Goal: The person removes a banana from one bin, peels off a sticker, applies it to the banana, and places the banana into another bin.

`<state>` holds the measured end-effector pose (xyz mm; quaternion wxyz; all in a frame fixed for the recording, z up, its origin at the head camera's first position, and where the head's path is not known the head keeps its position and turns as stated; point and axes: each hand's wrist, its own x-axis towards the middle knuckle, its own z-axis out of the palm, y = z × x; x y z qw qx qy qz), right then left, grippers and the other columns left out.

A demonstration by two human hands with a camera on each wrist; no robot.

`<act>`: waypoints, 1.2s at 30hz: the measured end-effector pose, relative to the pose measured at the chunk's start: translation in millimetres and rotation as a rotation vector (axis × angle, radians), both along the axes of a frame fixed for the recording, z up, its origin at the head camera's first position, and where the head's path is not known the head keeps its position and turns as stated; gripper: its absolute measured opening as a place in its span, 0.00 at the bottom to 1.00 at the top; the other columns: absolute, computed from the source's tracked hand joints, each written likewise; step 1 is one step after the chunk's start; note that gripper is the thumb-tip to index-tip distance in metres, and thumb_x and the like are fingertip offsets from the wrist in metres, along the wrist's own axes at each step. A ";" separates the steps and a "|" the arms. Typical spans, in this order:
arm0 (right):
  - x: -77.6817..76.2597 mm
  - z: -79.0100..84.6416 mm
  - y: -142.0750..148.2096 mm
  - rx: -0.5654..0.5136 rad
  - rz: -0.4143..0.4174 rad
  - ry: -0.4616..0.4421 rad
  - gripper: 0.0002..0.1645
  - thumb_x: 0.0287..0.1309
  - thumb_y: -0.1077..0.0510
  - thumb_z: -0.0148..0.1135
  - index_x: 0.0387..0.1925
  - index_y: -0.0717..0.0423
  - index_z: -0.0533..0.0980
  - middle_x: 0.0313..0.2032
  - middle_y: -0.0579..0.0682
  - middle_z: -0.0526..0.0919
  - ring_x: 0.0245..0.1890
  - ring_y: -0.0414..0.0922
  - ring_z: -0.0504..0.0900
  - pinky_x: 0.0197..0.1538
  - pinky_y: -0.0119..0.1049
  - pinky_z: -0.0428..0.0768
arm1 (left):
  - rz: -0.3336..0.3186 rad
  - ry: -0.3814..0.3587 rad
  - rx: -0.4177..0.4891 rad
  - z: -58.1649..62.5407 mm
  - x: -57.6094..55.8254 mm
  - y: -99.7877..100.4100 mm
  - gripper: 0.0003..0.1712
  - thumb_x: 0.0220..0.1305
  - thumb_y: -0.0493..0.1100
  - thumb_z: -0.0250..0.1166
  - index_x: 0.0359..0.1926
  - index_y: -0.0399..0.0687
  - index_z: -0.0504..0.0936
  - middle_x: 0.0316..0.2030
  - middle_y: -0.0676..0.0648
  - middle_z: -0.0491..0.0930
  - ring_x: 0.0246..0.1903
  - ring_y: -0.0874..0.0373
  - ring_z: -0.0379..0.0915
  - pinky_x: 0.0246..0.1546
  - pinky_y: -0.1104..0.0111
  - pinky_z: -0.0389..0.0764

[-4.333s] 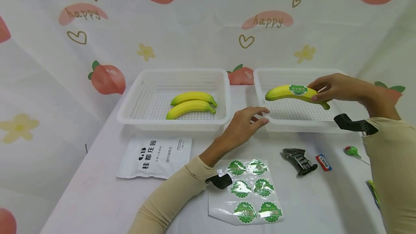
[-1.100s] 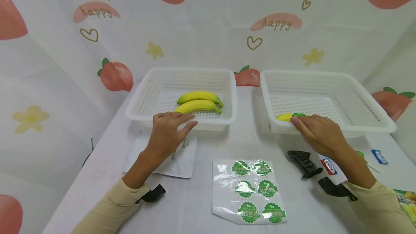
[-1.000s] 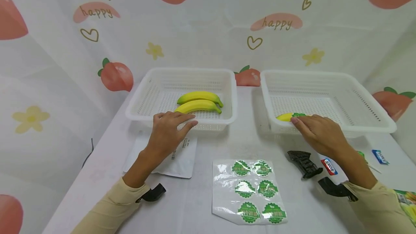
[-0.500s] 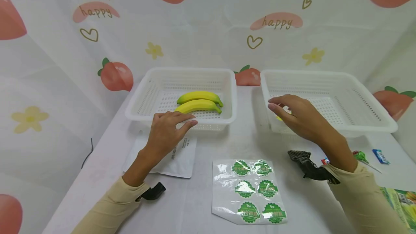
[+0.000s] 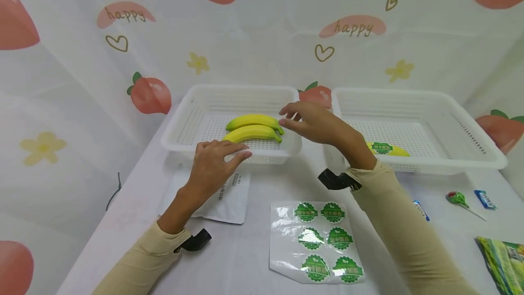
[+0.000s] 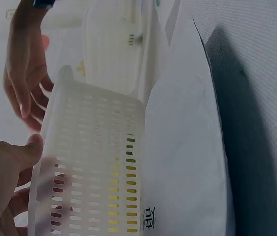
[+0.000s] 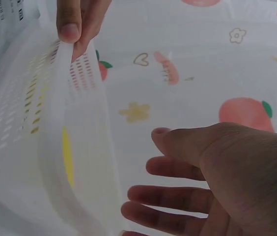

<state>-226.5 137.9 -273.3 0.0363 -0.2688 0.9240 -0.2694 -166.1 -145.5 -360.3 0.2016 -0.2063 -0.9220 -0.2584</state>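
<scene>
My left hand (image 5: 210,170) holds the front rim of the left white basket (image 5: 169,142); in the right wrist view, that hand's thumb and fingers (image 7: 69,32) lie on either side of the rim. Inside this basket, two bananas (image 5: 254,122) rest side by side, neither showing a sticker. Over the basket's right end hovers my right hand (image 5: 313,119), holding nothing, fingers spread and slightly bent, just right of the banana stems. A banana with a green sticker (image 5: 386,149) lies at the front of the right white basket (image 5: 442,164), partly hidden by its rim.
A sheet of round green stickers (image 5: 286,258) lies front centre. A white pouch (image 5: 235,199) sits under my left forearm. To the right are a lollipop (image 5: 456,198), a blue-wrapped candy (image 5: 485,199), a partly covered small wrapper (image 5: 420,210) and a green-yellow packet (image 5: 505,263).
My right hand set the stickered banana into the right basket and let go. It then moved left to the left basket. My left hand came to that basket's rim earlier and stays there.
</scene>
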 end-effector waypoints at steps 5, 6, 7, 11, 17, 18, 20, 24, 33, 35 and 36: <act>-21.3 -0.3 -26.4 0.038 0.003 -0.093 0.26 0.76 0.46 0.60 0.65 0.57 0.79 0.56 0.56 0.85 0.56 0.53 0.83 0.59 0.51 0.82 | 0.004 -0.010 -0.012 0.7 -0.7 0.1 0.19 0.68 0.56 0.74 0.55 0.56 0.92 0.49 0.50 0.91 0.45 0.49 0.84 0.54 0.44 0.69; -25.5 -1.5 -30.8 0.050 0.002 -0.115 0.26 0.76 0.45 0.60 0.66 0.56 0.79 0.57 0.57 0.85 0.56 0.54 0.83 0.60 0.51 0.82 | 0.003 -0.011 -0.012 1.0 -0.8 0.1 0.19 0.68 0.56 0.74 0.55 0.56 0.92 0.49 0.50 0.91 0.45 0.49 0.83 0.54 0.44 0.69; -29.5 -2.8 -35.0 0.063 0.002 -0.137 0.27 0.76 0.45 0.60 0.66 0.56 0.78 0.58 0.57 0.84 0.57 0.54 0.82 0.60 0.52 0.82 | 0.003 -0.012 -0.012 1.4 -0.7 0.0 0.19 0.68 0.56 0.74 0.55 0.56 0.92 0.49 0.50 0.91 0.45 0.49 0.83 0.54 0.44 0.69; -44.1 -9.8 -49.4 0.128 0.005 -0.218 0.29 0.76 0.44 0.59 0.69 0.56 0.76 0.63 0.58 0.81 0.62 0.55 0.80 0.64 0.53 0.80 | 0.004 -0.017 -0.015 1.5 -0.8 -0.9 0.19 0.68 0.57 0.73 0.55 0.56 0.92 0.50 0.51 0.91 0.45 0.49 0.83 0.54 0.44 0.69; -61.0 -21.7 -66.0 0.143 -0.039 -0.324 0.31 0.76 0.45 0.59 0.70 0.58 0.75 0.67 0.58 0.78 0.63 0.54 0.78 0.66 0.50 0.80 | 0.005 -0.015 -0.019 0.3 -0.8 -1.7 0.20 0.69 0.58 0.72 0.55 0.56 0.92 0.50 0.50 0.91 0.45 0.49 0.83 0.54 0.44 0.69; -63.5 -23.6 -67.9 0.138 -0.049 -0.341 0.31 0.76 0.45 0.59 0.71 0.58 0.74 0.67 0.58 0.78 0.63 0.54 0.78 0.66 0.50 0.80 | 0.005 -0.015 -0.020 0.2 -0.5 -1.8 0.20 0.68 0.59 0.73 0.55 0.56 0.92 0.50 0.50 0.91 0.45 0.49 0.83 0.54 0.45 0.69; -67.8 -27.2 -70.8 0.140 -0.065 -0.363 0.30 0.76 0.46 0.59 0.71 0.58 0.74 0.68 0.57 0.77 0.62 0.54 0.79 0.66 0.48 0.81 | 0.006 -0.016 -0.022 -0.1 0.0 -2.0 0.20 0.68 0.59 0.73 0.55 0.56 0.92 0.50 0.50 0.91 0.45 0.48 0.83 0.55 0.45 0.69; -75.3 -31.6 -75.3 0.158 -0.077 -0.395 0.30 0.76 0.47 0.60 0.71 0.57 0.74 0.71 0.57 0.74 0.62 0.53 0.78 0.66 0.48 0.80 | 0.008 -0.011 -0.017 -0.5 0.1 -1.9 0.20 0.67 0.57 0.74 0.55 0.56 0.92 0.50 0.50 0.91 0.45 0.48 0.84 0.54 0.45 0.69; -80.4 -35.9 -82.7 0.122 -0.166 -0.515 0.30 0.74 0.52 0.65 0.73 0.55 0.73 0.74 0.54 0.68 0.66 0.53 0.76 0.67 0.52 0.79 | 0.000 0.005 -0.008 -0.9 -0.6 -0.2 0.18 0.66 0.55 0.75 0.53 0.55 0.93 0.49 0.50 0.91 0.42 0.49 0.83 0.53 0.46 0.69; -81.2 -37.8 -83.6 0.133 -0.186 -0.519 0.31 0.73 0.54 0.66 0.73 0.54 0.73 0.74 0.53 0.69 0.64 0.53 0.76 0.67 0.51 0.80 | 0.000 0.006 -0.006 -1.6 -0.8 -0.3 0.18 0.66 0.55 0.75 0.53 0.55 0.93 0.49 0.50 0.91 0.42 0.50 0.82 0.53 0.46 0.68; -80.9 -38.2 -83.8 0.142 -0.194 -0.520 0.32 0.72 0.55 0.67 0.73 0.54 0.73 0.74 0.54 0.69 0.64 0.53 0.76 0.67 0.51 0.80 | 0.001 0.008 -0.007 -2.0 -0.9 -0.3 0.18 0.66 0.55 0.75 0.53 0.55 0.93 0.49 0.51 0.91 0.42 0.50 0.82 0.53 0.46 0.68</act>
